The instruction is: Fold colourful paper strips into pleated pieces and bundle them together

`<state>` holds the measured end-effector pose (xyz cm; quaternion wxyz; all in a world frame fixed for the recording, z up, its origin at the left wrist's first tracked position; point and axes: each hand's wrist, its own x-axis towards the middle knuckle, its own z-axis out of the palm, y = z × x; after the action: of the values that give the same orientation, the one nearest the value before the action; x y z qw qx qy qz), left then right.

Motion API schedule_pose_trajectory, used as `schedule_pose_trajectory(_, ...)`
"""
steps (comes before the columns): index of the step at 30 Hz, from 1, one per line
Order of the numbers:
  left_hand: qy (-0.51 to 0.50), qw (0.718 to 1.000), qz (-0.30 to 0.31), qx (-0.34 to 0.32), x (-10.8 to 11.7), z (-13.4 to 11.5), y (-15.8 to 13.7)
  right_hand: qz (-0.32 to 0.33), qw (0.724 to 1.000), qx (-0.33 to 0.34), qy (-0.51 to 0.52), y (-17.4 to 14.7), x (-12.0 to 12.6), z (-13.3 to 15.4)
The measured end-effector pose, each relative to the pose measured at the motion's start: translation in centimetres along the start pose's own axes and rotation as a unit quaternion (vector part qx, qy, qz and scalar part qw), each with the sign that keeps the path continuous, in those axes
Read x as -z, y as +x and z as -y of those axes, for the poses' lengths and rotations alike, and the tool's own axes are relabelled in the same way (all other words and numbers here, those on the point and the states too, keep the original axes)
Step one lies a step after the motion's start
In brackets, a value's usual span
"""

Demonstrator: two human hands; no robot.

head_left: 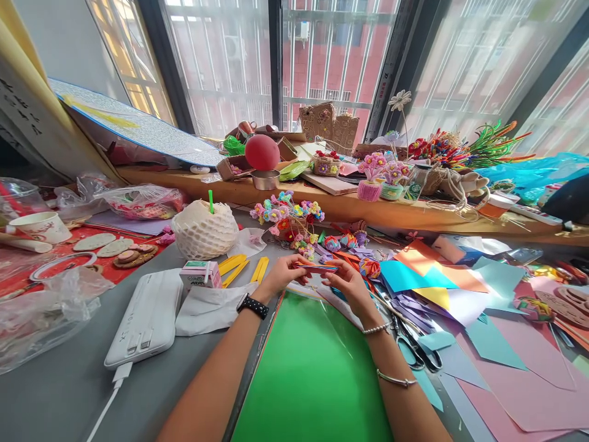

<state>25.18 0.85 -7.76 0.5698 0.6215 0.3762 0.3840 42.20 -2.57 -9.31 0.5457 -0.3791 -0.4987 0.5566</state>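
Between both hands is a thin stack of coloured paper strips (317,268), seen nearly edge-on, with orange, blue and red edges. My left hand (281,276) pinches its left end, a black dotted watch band on the wrist. At its right end my right hand (348,283) grips with thumb and fingers; two silver bracelets circle that arm. Below the hands lies a glossy green sheet (313,368). Just beyond them stands a bunch of crocheted flowers (288,215). Folded paper flowers (343,240) in purple, orange and blue lie close by, and yellow paper strips (234,270) are left of my left hand.
A white power bank (145,313) with a cable, a small pink-white box (200,274) and a net-wrapped coconut (205,230) stand at left. Scissors (416,350) and coloured paper sheets (519,374) spread at right. A wooden ledge (317,191) carrying crafts runs along the back.
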Motion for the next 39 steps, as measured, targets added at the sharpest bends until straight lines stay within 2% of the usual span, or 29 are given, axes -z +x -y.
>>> schedule_pose_trajectory(4, -0.015, 0.999, 0.040, 0.022, -0.32, -0.54, -0.35, -0.002, 0.999, 0.010, -0.045, 0.03, -0.03, -0.08)
schedule_pose_trajectory(8, -0.027, 0.997, 0.068, 0.032, -0.51, -0.89, -0.55, -0.013, 0.999, 0.004, -0.040, -0.08, -0.02, -0.11)
schedule_pose_trajectory(11, -0.031, 0.996, 0.075, 0.043, -0.44, -0.76, -0.46, 0.002, 0.999, 0.001, -0.033, -0.28, -0.20, -0.06)
schedule_pose_trajectory(15, -0.046, 0.996, 0.061, 0.044, -0.17, -0.42, -0.30, 0.034, 0.999, -0.014, 0.001, -0.45, -0.65, -0.03)
schedule_pose_trajectory(19, -0.038, 0.996, 0.053, 0.053, -0.03, -0.50, -0.37, 0.013, 0.999, -0.029, 0.014, -0.41, -0.93, -0.17)
schedule_pose_trajectory(27, -0.034, 0.994, 0.080, 0.072, -0.42, -0.92, -0.64, -0.027, 1.000, 0.003, -0.007, -0.21, -0.78, -0.52)
schedule_pose_trajectory(34, -0.052, 0.996, 0.053, 0.043, -0.58, -0.68, -0.47, -0.033, 0.999, 0.020, -0.029, -0.28, -0.83, -0.20)
schedule_pose_trajectory(39, -0.026, 0.999, 0.025, 0.037, -0.76, -0.87, -0.43, -0.033, 0.998, 0.034, -0.048, -0.36, -0.95, -0.02)
